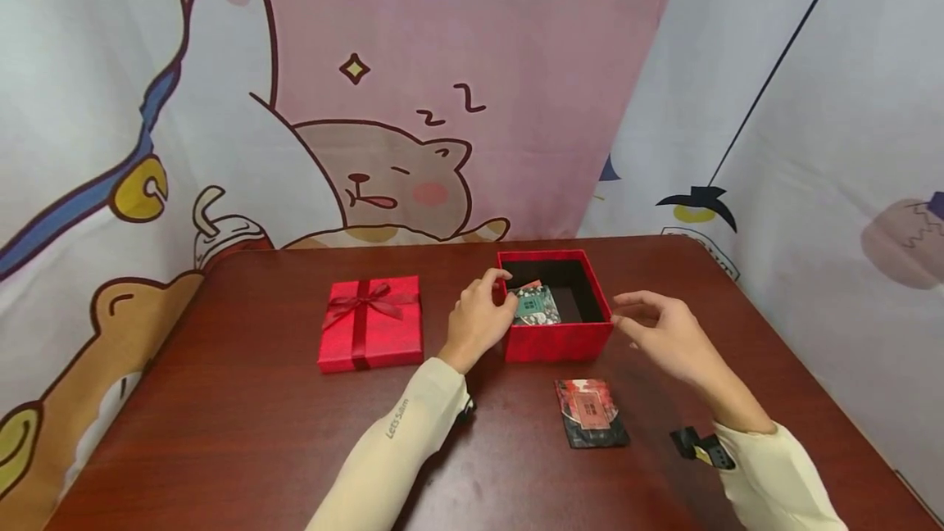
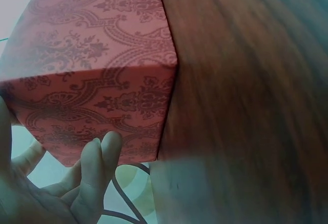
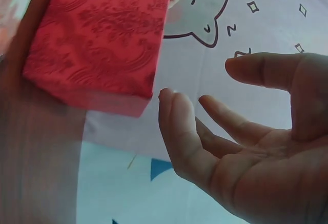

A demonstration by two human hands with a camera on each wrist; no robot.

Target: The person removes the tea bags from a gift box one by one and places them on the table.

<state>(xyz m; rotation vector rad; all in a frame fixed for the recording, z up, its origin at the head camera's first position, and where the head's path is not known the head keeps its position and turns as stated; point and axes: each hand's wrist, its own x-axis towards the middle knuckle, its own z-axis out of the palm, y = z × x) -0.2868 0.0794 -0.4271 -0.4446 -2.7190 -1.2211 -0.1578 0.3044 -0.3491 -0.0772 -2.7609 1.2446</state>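
An open red gift box (image 1: 558,342) with a dark inside stands on the table, its outer walls covered in an ornate pattern. Inside, at its left, lies a green-and-white patterned packet (image 1: 537,306), with a bit of orange showing behind it. My left hand (image 1: 479,319) is at the box's left rim, fingers loosely bent; in the left wrist view its fingers (image 2: 111,149) lie close against the patterned wall. To the right of the box, my right hand (image 1: 667,334) holds nothing, thumb and fingers spread apart near the corner. A red-and-black packet (image 1: 592,414) lies in front of the box.
The red lid (image 1: 372,323) with a dark red ribbon bow rests on the brown table (image 1: 251,433), left of the box. Behind the table's far edge hangs a curtain (image 1: 560,64) printed with cartoon animals.
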